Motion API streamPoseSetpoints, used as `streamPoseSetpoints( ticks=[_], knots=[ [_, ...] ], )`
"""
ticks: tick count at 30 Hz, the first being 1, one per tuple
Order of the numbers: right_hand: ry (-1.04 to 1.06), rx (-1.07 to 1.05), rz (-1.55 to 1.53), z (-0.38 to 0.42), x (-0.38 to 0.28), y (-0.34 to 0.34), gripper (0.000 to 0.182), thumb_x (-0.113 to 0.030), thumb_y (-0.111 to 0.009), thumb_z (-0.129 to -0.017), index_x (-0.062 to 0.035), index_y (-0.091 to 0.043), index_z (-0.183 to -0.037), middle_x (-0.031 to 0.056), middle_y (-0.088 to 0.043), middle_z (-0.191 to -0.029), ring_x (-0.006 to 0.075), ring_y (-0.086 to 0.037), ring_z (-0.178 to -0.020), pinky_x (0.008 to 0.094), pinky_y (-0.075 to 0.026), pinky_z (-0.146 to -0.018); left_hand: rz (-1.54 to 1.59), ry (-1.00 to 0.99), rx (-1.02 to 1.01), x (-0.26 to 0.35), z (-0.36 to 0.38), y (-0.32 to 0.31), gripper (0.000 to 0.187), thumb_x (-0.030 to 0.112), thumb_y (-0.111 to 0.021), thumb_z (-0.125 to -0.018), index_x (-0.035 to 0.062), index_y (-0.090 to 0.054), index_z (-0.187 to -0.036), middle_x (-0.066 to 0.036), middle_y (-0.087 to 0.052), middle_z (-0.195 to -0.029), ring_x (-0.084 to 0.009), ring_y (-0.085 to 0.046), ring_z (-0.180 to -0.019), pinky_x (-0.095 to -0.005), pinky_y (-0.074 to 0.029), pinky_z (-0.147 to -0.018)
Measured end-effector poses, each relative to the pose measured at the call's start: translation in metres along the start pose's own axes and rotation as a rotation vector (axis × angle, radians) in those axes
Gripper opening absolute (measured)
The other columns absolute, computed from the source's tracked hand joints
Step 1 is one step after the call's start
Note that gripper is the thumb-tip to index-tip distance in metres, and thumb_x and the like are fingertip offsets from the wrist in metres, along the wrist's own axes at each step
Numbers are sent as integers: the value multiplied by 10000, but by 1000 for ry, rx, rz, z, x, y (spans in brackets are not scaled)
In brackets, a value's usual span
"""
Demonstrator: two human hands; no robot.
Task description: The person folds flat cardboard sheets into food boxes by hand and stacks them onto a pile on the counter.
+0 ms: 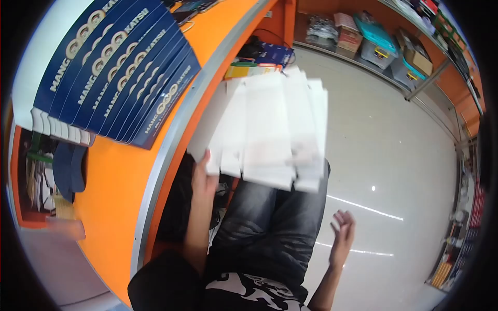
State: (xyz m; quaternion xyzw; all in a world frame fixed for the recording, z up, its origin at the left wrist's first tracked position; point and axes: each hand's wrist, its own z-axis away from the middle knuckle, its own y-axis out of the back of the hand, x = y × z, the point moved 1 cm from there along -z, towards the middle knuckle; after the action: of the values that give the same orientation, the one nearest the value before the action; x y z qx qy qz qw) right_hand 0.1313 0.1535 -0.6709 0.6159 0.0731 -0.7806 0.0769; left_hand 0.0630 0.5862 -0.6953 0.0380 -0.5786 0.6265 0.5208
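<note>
My left hand [204,179] grips the near left edge of several flat white paper pieces [267,129], thumb on top. They spread in an overlapping fan above my knees and are slightly blurred. What is printed on their undersides, if anything, is hidden. My right hand [343,236] hangs over the floor beside my right thigh, holding nothing, its fingers loosely bent and apart. To the left, on the orange table, lies a fanned row of flat dark blue printed pieces [129,67] with white lower ends, lettered MANG and KATSU.
The orange table [111,197] has a metal edge along my left side. A dark blue curved item [70,171] lies near its far side. Ahead right, a low shelf carries cardboard boxes and a clear bin with a teal lid [376,44]. Another stocked shelf [456,233] stands right.
</note>
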Motion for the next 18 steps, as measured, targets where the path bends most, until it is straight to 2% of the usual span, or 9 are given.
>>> streamPoseSetpoints(
  ticks=[3, 5, 7, 9, 12, 14, 15, 17, 18],
  knots=[
    [36, -59, -120, -16, -29, -8, 706, -510, -448, -1048, -25, -291, -1536, 202, -488, -1458, 304, -505, -1326, 468, -419, -1083, -145, 67, 17, -12, 100, -5, 521, 7, -621, -971, -11, -426, -1454, -134, -535, -1420, -270, -517, -1318, -417, -399, -1134],
    [-169, -16, 12, -25, -21, -22, 710, -381, -548, -1038, 26, -253, -1540, 230, -477, -1450, 330, -525, -1294, 442, -450, -1056, -318, 138, 75, -27, 146, 24, 599, -45, -610, -959, -10, -356, -1501, -133, -486, -1469, -259, -481, -1352, -404, -370, -1146],
    [145, -30, 424, -29, 11, -42, 824, -307, -668, -978, 58, -194, -1545, 272, -483, -1406, 383, -539, -1255, 438, -457, -1043, -446, 168, -30, -23, 172, 56, 655, -54, -618, -950, -4, -309, -1526, -141, -453, -1495, -257, -459, -1368, -400, -355, -1150],
    [173, -14, 812, -20, 3, -56, 917, -200, -756, -905, 69, -158, -1546, 296, -499, -1332, 418, -539, -1235, 435, -449, -1046, -831, 103, -113, -7, 186, 77, 792, -54, -643, -932, 15, -188, -1577, -164, -371, -1550, -255, -396, -1406, -390, -317, -1162],
    [186, -52, 761, -12, -4, -58, 940, -178, -779, -873, 78, -167, -1540, 287, -496, -1287, 442, -540, -1207, 459, -443, -1050, -957, 93, -17, 13, 193, 65, 857, 19, -700, -914, 9, -159, -1579, -198, -391, -1521, -287, -376, -1421, -413, -311, -1173],
    [191, -50, 702, -10, -4, -60, 904, -192, -798, -855, 54, -240, -1522, 269, -464, -1310, 438, -541, -1199, 460, -445, -1062, -1472, -192, 94, 31, 186, 46, 919, 113, -765, -880, -11, -171, -1570, -228, -388, -1491, -351, -382, -1406, -454, -345, -1158],
    [189, -49, 702, -9, -5, -58, 904, -192, -798, -855, 54, -240, -1522, 269, -464, -1310, 438, -541, -1199, 460, -445, -1062, -1473, -191, 93, 33, 178, 46, 919, 113, -765, -880, -11, -171, -1570, -228, -388, -1491, -351, -382, -1406, -454, -345, -1158],
    [174, -79, 832, -12, -17, -53, 867, -187, -805, -844, 37, -282, -1498, 269, -427, -1349, 425, -531, -1225, 455, -447, -1071, -1732, -532, -60, 34, 162, 43, 952, 216, -817, -838, -23, -236, -1553, -250, -361, -1464, -407, -412, -1359, -488, -396, -1116],
    [271, -33, 873, -21, -20, -52, 806, -191, -817, -828, 47, -354, -1445, 251, -395, -1389, 413, -516, -1245, 455, -458, -1061, -1729, -524, -65, 30, 154, 35, 952, 216, -817, -838, -23, -236, -1553, -250, -361, -1464, -407, -412, -1359, -488, -396, -1116]
  ],
)
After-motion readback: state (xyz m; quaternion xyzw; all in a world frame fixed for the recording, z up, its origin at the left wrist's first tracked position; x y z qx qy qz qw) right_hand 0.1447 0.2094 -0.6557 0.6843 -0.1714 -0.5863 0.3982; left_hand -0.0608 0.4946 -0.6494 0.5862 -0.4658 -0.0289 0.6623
